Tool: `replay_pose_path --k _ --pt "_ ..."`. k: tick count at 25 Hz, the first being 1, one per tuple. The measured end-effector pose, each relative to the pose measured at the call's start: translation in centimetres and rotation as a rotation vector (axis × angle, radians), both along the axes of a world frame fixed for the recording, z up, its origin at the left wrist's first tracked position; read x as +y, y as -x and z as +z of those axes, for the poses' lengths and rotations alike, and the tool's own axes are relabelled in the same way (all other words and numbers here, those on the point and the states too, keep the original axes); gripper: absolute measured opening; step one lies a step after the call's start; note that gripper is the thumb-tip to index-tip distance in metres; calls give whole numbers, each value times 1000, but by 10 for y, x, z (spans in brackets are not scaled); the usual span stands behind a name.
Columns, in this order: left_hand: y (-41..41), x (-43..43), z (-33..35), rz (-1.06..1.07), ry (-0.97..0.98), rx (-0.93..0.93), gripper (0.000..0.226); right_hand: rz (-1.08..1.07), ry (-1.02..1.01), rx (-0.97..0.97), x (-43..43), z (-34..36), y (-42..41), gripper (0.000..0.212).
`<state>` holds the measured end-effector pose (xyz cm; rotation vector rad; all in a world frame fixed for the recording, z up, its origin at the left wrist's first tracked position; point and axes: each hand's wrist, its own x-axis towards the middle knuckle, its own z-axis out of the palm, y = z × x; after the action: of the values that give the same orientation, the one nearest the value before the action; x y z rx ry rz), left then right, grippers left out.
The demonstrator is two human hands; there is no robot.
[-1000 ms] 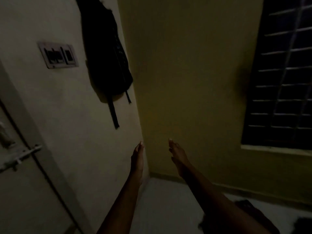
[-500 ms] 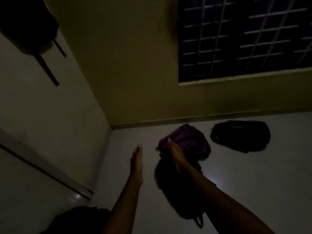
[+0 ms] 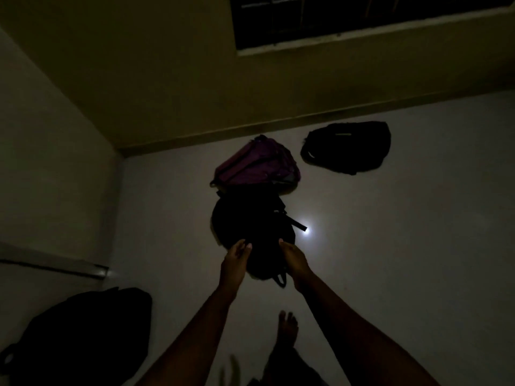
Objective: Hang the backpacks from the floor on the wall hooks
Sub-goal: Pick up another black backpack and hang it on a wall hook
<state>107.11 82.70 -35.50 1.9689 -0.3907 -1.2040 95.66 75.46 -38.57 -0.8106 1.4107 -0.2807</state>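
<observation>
With both arms stretched forward and down, left hand [image 3: 235,257] and right hand [image 3: 292,259] at the near end of the black backpack [image 3: 250,227] on the floor [image 3: 390,246], one at each side of it, fingers loosely spread and pointing toward the bag. Too dark to tell whether either hand actually touches or clamps the fabric; nothing visibly pinched. Bag lying flat, a small loop [image 3: 280,278] sticking out at the near end between the wrists, a strap [image 3: 296,224] poking right next to a bright light glare [image 3: 306,232] on the floor. Just beyond, touching its far end, a purple backpack [image 3: 256,165] lying near the base of the far wall [image 3: 167,79]. To the right of that, apart, another black backpack [image 3: 348,147], also flat on the floor by the wall. Lower left, near the side wall, a fourth dark backpack [image 3: 83,335], mostly shadow. Bare foot [image 3: 287,327] on the floor between the forearms. Barred window [image 3: 334,15] up top in the far wall. Very dim scene overall.
</observation>
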Motion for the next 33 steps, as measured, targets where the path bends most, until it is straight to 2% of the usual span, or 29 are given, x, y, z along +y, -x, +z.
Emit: replay_pose_path --k 4,7,10,14,17,18,19,21,24,26,28,33 --pt "10 -54 -82 -180 -109 -79 43 48 -20 45 -37 -73 19 43" --pt "12 -80 -187 -429 -158 -120 42 -1 -97 75 -55 -166 28 41" --pt "4 -103 -309 -621 -179 -154 44 -47 -123 89 -70 -276 27 54" --pt "-6 -129 -452 -653 -162 -151 41 -116 -174 94 -88 -418 12 60" --pt "-13 -135 -535 -687 -128 -184 55 -188 -216 103 -93 -533 0 105" --pt "-14 -136 -551 -679 -121 -209 59 -199 -223 84 -92 -583 6 108" --pt "-14 -137 -560 -670 -124 -228 59 -205 -246 73 -93 -607 7 101" --pt "-11 -137 -560 -611 -130 -200 47 -175 -259 97 -97 -591 -3 79" --pt "-8 -133 -516 -472 -148 10 45 -118 -228 66 -98 -530 -14 50" --pt "-12 -130 -475 -411 -164 60 45 -69 -212 18 -98 -494 -19 47" --pt "-26 -124 -432 -361 -136 27 43 -38 -202 -47 -98 -441 -24 46" --pt "-57 -96 -253 -465 17 1 29 -54 -114 -124 -86 -246 -21 45"
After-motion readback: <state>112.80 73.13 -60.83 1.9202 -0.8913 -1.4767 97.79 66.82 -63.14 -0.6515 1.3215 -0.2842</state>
